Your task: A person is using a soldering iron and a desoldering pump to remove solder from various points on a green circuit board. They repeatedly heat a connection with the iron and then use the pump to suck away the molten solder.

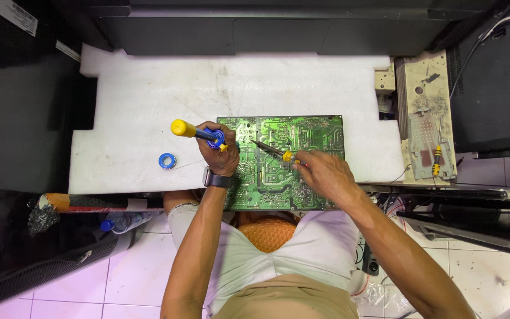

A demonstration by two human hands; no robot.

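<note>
Solder-side up, a green circuit board [281, 162] lies flat on a white foam sheet [143, 106], its near edge overhanging toward the person's lap and its long sides running away from the body. Both hands work over its upper left quarter.

The left hand [219, 155] is closed around a blue-and-yellow desoldering pump [199, 133]. The pump's long axis runs nearly left to right, yellow plunger end out over the foam, nozzle end pointing right at the board's left edge. A dark watch [216, 179] sits on that wrist.

The right hand [324, 172] is clamped on the yellow-collared handle of a soldering iron [274, 150]. The iron slants up and to the left from the hand, its tip resting on or just above the board; contact is too fine to tell. That tip lies just right of the pump's nozzle, so the two tools converge on one spot from opposite sides, with the left hand the nearer to it.

A small blue spool of solder wire [167, 160] sits on the foam, left of the left hand and apart from the board. To the right, beyond the foam, a worn metal plate [425, 118] carries a yellow-handled screwdriver [437, 160].
</note>
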